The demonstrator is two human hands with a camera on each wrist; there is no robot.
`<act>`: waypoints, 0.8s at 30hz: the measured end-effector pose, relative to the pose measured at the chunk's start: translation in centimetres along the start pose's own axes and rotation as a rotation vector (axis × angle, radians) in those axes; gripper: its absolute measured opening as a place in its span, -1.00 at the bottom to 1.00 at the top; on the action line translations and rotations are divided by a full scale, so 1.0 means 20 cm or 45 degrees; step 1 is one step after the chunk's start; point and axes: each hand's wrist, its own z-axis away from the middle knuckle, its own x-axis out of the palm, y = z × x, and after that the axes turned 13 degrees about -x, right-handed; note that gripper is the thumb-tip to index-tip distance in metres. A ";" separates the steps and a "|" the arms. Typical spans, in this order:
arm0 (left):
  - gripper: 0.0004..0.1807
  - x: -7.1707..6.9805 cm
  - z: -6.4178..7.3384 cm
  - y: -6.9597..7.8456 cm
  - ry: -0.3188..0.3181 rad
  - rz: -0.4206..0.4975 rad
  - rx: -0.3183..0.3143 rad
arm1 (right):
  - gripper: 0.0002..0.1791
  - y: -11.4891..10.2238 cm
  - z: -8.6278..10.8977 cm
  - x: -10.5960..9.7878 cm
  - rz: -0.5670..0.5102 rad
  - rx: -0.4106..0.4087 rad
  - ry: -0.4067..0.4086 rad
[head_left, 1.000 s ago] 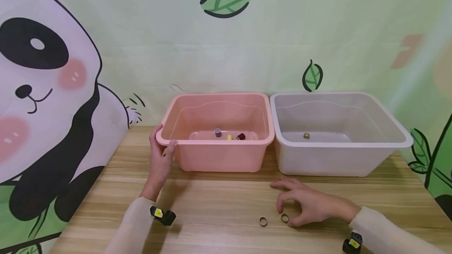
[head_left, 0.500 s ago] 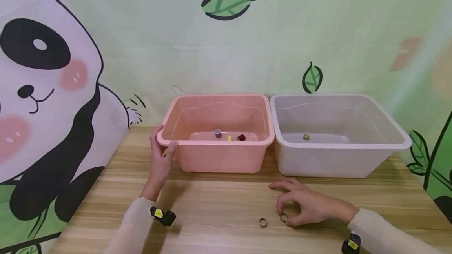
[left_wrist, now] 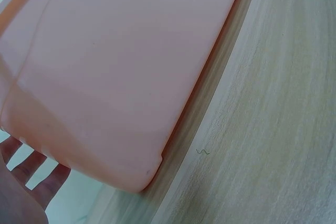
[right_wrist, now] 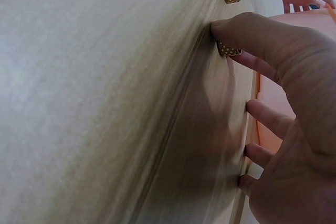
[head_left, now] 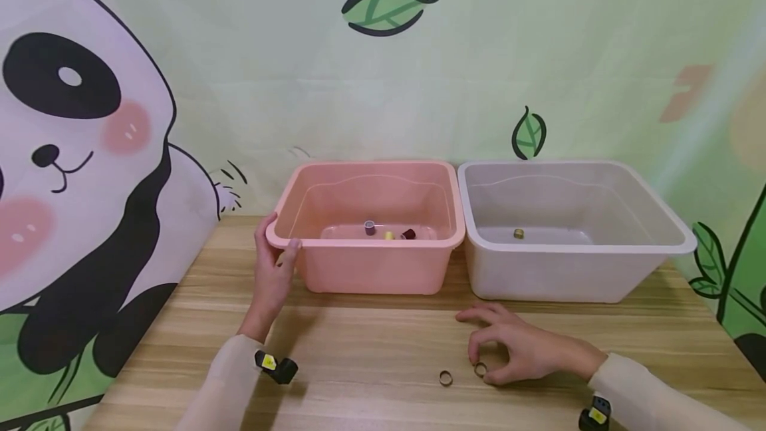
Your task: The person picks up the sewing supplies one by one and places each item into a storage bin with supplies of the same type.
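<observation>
My left hand [head_left: 274,278] grips the near left corner of a pink plastic tub [head_left: 374,268], thumb over the front rim and fingers around the side. On the table, my right hand [head_left: 526,344] pinches a dotted gold-coloured ring [right_wrist: 229,50] between thumb and index finger, with the other fingers spread. The thumb partly covers this ring in the right wrist view. A second matching ring [head_left: 445,378] stands on edge just to its left, apart from the hand. Inside the pale grey tub [head_left: 562,275] lies another gold-coloured ring [head_left: 518,234].
The pink tub contains a purple-grey cylinder [head_left: 370,227], a yellow piece [head_left: 389,235] and a dark red cylinder [head_left: 408,234], all small. Both tubs stand side by side at the back of the wooden table [head_left: 359,358], against a printed panda backdrop [head_left: 383,98].
My right thumb and index finger have drawn in around the ring, moving it very slightly left. My left hand keeps its hold on the tub. The head view has tipped up a little.
</observation>
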 end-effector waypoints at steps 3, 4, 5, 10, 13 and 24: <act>-0.32 0.00 0.00 0.00 0.000 0.000 0.002 | -0.68 0.00 0.00 0.01 0.002 -0.010 0.018; -0.33 0.00 0.00 0.00 0.002 -0.003 0.000 | -0.67 0.00 0.00 0.01 0.001 -0.016 0.029; -0.32 0.00 0.00 0.00 0.002 -0.007 0.000 | -0.66 0.00 0.01 0.01 -0.001 -0.023 0.044; -0.32 0.00 0.00 0.00 0.004 -0.014 -0.012 | -0.64 -0.02 0.01 0.01 -0.042 -0.028 0.124; -0.32 0.00 0.00 0.00 0.002 -0.001 -0.020 | -0.63 -0.04 0.00 0.00 -0.058 -0.026 0.155; -0.31 0.01 0.00 0.01 -0.002 -0.003 -0.016 | -0.64 -0.08 -0.01 -0.06 0.004 -0.077 0.179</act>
